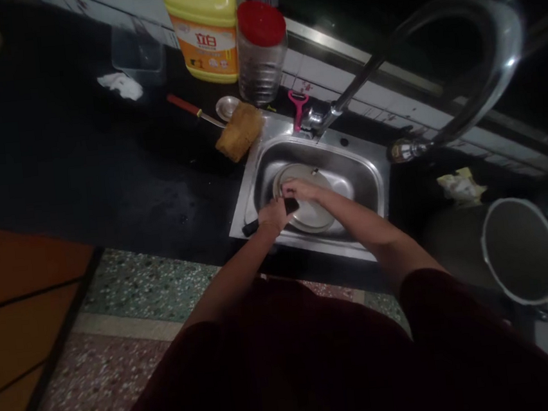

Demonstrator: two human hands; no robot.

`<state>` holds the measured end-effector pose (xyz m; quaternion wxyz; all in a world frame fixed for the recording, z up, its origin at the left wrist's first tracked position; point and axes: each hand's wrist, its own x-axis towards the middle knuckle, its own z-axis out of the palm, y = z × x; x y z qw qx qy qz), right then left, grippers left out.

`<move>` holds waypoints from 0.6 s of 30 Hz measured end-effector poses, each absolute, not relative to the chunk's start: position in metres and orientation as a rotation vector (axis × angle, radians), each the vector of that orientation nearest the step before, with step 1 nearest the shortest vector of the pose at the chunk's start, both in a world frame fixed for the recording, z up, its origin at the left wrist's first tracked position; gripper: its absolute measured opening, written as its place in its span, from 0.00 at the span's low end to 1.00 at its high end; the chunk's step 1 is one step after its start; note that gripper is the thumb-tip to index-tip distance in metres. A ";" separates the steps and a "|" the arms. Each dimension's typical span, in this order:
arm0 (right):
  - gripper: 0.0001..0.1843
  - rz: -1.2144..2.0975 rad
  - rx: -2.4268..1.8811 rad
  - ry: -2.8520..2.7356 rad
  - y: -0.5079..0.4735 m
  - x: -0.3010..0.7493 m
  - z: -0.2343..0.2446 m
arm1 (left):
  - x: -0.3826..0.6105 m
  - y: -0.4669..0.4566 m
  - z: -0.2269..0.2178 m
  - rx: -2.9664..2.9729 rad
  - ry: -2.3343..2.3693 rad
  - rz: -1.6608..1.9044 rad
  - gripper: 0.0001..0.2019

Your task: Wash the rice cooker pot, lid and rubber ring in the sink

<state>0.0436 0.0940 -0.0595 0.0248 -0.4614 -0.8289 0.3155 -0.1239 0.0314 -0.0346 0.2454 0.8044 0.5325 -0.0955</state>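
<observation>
Both hands are over a steel sink. My left hand is closed round a dark-handled utensil whose handle sticks out over the sink's front left rim. My right hand rests with curled fingers on the dark end of that utensil, above a round metal lid or plate lying in the basin. What kind of utensil it is stays unclear in the dim light.
A curved tap arches over the sink. Behind it stand a yellow detergent jug, a red-capped jar, a yellow sponge, a pink peeler and a red-handled knife. A steel pot sits right.
</observation>
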 end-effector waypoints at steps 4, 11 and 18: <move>0.06 0.977 -1.326 -2.675 0.100 0.040 -0.061 | -0.123 0.030 -0.033 2.196 1.460 -0.234 0.30; 0.07 0.937 -1.307 -2.731 0.106 0.047 -0.061 | -0.121 0.029 -0.033 2.184 1.472 -0.240 0.30; 0.10 0.865 -1.371 -2.701 0.089 0.063 -0.066 | -0.121 0.030 -0.034 2.173 1.479 -0.251 0.29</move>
